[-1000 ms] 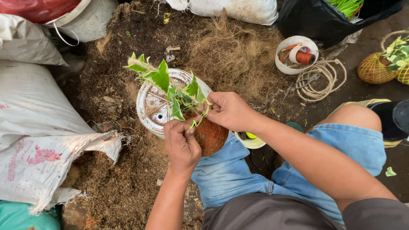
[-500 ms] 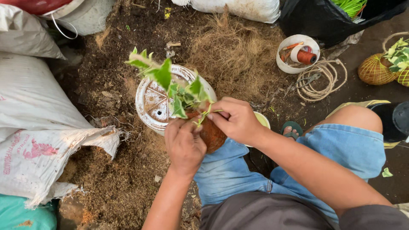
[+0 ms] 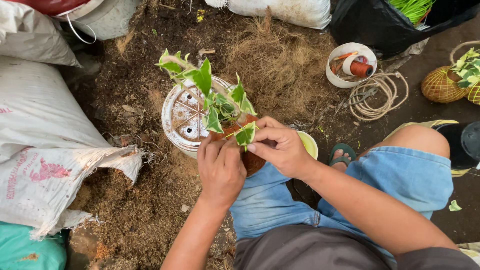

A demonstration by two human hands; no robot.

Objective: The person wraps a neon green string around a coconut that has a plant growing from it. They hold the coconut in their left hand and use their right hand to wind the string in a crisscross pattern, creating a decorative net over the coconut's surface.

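The fingertips of both hands meet at the base of a small leafy plant, where its stems enter a brown ball of fibre resting on the person's lap. The left hand has its fingers curled close together and pressed against the near left side of the ball. Whether they pinch a stem or only steady the ball cannot be told, since the fingers hide the contact. The right hand comes in from the right, its thumb and forefinger narrowed around a green-and-white leaf at the top of the ball.

By the look of it, the step in hand is setting or tidying the plant in its fibre ball, with both hands shaping around the stems. The next move would call for a gentle grip, so the thin stems are not bent, and for one hand to keep the ball steady.

Just beyond the plant, on the far left of the hands, lies a round white dish on loose brown soil and fibre. Farther to the right stand a white bowl holding an orange spool, and a coil of rope beside it. White sacks lie at the left, and a netted plant ball sits at the far right.
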